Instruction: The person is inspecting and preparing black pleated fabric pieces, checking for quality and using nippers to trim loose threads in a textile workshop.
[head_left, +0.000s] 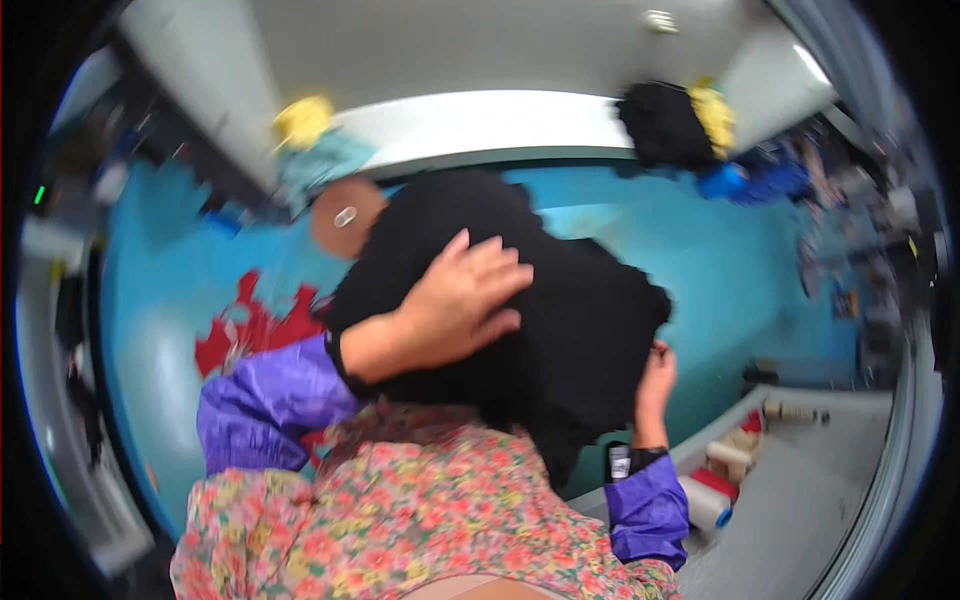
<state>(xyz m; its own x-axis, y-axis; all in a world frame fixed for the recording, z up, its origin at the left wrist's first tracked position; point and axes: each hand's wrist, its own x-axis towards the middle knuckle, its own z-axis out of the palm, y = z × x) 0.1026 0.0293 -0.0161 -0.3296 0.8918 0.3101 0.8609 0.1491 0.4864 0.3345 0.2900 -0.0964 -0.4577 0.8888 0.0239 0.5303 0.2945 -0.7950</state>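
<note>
A large piece of black cloth (590,330) lies spread in front of me, bunched along its right and lower edges. My left hand (455,300) rests flat on top of it with the fingers apart. At the cloth's right edge my right hand (653,388) has its fingers closed on the fabric, some of them hidden. Purple sleeve covers (280,400) are on both forearms.
Red fabric pieces (260,325) lie on the blue surface at left, beside a round brown disc (347,217). Yellow cloth (303,122) and black cloth (660,125) stand at the back. A grey tray (790,500) with thread spools (708,503) is at lower right.
</note>
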